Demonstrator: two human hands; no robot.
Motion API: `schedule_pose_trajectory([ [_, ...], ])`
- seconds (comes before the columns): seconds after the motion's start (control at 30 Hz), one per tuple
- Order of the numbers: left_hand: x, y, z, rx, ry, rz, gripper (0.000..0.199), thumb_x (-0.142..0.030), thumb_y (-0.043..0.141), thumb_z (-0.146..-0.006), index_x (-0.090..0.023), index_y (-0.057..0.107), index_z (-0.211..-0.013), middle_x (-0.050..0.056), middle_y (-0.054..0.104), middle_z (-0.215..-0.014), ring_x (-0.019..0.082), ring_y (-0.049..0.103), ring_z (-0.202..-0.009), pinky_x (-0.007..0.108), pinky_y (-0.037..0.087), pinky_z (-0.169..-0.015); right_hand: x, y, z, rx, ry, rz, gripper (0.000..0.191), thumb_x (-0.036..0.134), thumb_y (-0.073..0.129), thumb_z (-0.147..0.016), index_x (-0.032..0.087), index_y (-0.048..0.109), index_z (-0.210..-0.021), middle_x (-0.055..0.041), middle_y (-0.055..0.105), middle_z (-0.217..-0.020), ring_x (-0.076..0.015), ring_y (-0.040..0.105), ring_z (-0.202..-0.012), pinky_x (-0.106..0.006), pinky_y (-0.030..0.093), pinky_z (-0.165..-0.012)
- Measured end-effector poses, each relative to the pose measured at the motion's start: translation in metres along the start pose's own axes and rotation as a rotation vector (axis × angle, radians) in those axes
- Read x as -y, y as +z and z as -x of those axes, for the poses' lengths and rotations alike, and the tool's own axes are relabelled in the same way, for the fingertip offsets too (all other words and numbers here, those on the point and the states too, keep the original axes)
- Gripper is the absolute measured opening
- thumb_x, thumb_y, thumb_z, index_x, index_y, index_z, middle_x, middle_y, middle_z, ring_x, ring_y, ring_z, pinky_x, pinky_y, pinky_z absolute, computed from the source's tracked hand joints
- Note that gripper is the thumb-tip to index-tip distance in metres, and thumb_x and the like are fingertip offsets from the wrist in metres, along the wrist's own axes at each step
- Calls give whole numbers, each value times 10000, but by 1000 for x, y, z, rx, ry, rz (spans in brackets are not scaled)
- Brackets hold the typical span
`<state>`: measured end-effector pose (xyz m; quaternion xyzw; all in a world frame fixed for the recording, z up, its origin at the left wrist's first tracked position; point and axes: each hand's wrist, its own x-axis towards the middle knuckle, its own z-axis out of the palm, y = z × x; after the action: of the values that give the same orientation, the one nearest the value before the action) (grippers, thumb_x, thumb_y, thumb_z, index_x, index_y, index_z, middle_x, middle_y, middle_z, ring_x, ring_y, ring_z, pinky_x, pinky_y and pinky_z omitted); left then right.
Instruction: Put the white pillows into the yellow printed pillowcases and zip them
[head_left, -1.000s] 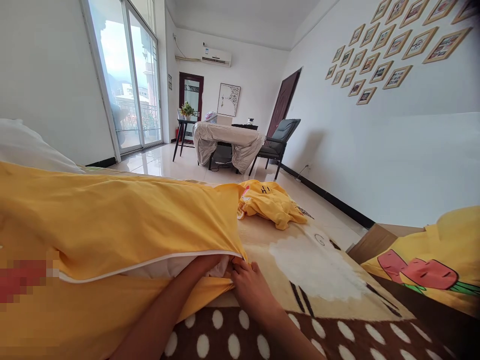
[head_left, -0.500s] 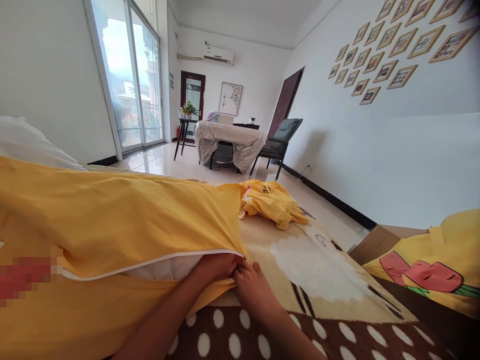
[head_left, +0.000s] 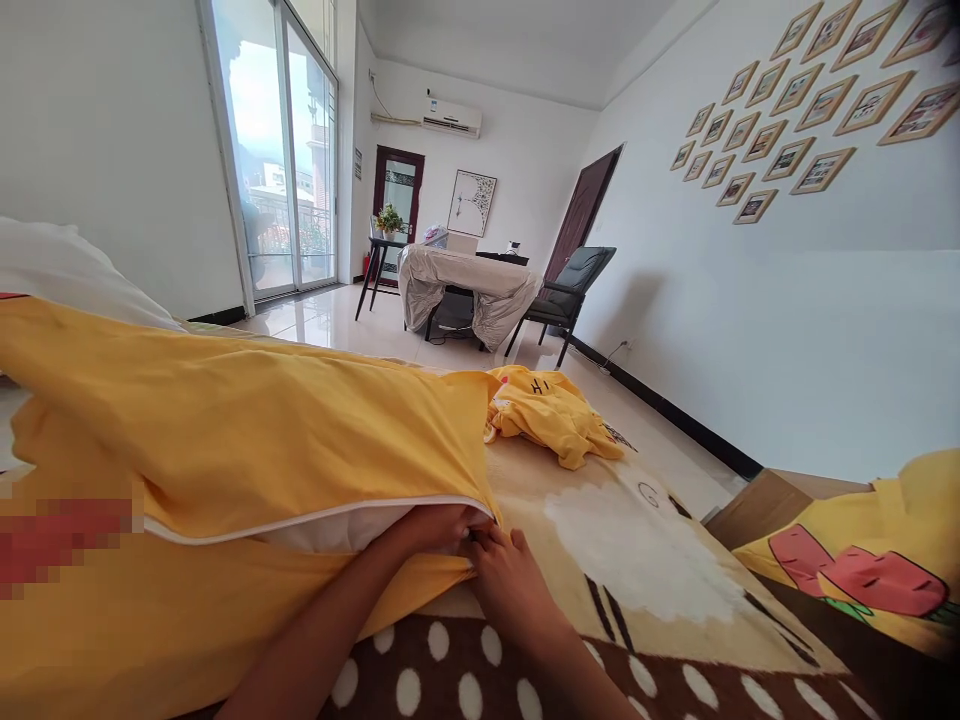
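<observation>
A large yellow fabric cover lies across the bed, its long white-edged zip opening gaping toward me. White filling shows inside the gap. At the right end of that opening, my left hand reaches over the lower edge, fingers closed at the corner and partly hidden by the fabric. Right beside it, my right hand pinches the same corner of the cover from outside. The two hands meet there, fingertips nearly touching.
Beneath is a brown and cream blanket with white dots and a sheep picture. A crumpled yellow cloth lies beyond the hands. At right, a cardboard box holds yellow fabric with a watermelon print. A white pillow is at left.
The view has turned slightly left, so the room appears shifted right. Both hands stay at the corner of the cover, with only small finger movements.
</observation>
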<state>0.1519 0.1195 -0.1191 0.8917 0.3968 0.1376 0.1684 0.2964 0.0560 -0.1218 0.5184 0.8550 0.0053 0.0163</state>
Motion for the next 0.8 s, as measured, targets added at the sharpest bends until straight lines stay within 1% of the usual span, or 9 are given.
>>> schedule_pose_trajectory([
  [0.1, 1, -3, 1, 79, 45, 92, 282, -185, 378, -877, -165, 627, -1009, 71, 675, -1046, 183, 591, -911, 269, 451, -862, -2, 1, 1, -27, -11, -22, 357, 98, 453, -827, 203, 626, -1121, -109, 643, -1155, -263, 474, -1166, -382, 308, -895],
  [0.17, 2, -3, 1, 110, 71, 152, 335, -167, 323, -883, -179, 616, -1046, 50, 675, -1071, 162, 599, -917, 248, 453, -854, -2, 2, 1, -31, -16, -30, 354, 98, 472, -815, 201, 633, -1113, -107, 639, -1171, -263, 473, -1169, -387, 299, -905],
  [0.23, 3, -2, 1, 144, 98, 189, 325, -151, 349, -855, -180, 620, -1031, 35, 690, -1011, 154, 610, -865, 233, 462, -805, -2, 3, 0, -30, -16, -33, 355, 106, 482, -813, 183, 628, -1128, -112, 627, -1198, -262, 475, -1169, -394, 295, -911],
  [0.3, 4, 0, 1, 174, 125, 209, 311, -138, 388, -824, -178, 626, -1020, 30, 700, -944, 151, 614, -809, 223, 464, -756, -2, 2, 0, -23, -10, -31, 334, 108, 470, -822, 159, 633, -1109, -121, 638, -1175, -263, 484, -1157, -400, 292, -912],
  [0.43, 6, 4, 0, 172, 139, 215, 323, -140, 393, -828, -183, 622, -1053, 44, 698, -992, 165, 619, -835, 233, 461, -749, -4, -5, 3, -14, -18, -37, 284, 134, 467, -837, 164, 640, -1060, -123, 665, -1085, -261, 494, -1143, -405, 271, -928],
  [0.53, 5, 3, -1, 132, 130, 186, 289, -147, 406, -825, -174, 625, -1012, 63, 691, -1002, 183, 616, -844, 263, 459, -765, -6, -15, 8, -44, -72, -36, 284, 88, 458, -815, 183, 619, -1028, -99, 657, -1079, -236, 487, -1149, -403, 225, -960],
  [0.63, 4, 2, -1, 86, 142, 151, 248, -145, 435, -816, -177, 621, -976, 69, 674, -1050, 202, 599, -937, 294, 434, -862, -5, -22, 11, -126, -91, -63, 233, 53, 437, -819, 193, 602, -904, -57, 661, -1010, -199, 506, -1110, -391, 170, -980],
  [0.7, 4, 3, -1, 57, 131, 119, 232, -146, 434, -817, -168, 619, -955, 88, 665, -1061, 232, 583, -987, 342, 409, -911, -4, -21, 8, -235, -75, -125, 213, 113, 414, -887, 200, 594, -813, -31, 672, -912, -186, 516, -1091, -380, 155, -971],
  [0.8, 3, 8, -3, 45, 107, 90, 206, -147, 435, -811, -162, 621, -899, 90, 676, -1006, 232, 593, -925, 352, 422, -884, -2, -10, -1, -427, 36, -186, 340, 217, 375, -952, 187, 576, -679, -22, 652, -712, -184, 562, -940, -385, 171, -935],
])
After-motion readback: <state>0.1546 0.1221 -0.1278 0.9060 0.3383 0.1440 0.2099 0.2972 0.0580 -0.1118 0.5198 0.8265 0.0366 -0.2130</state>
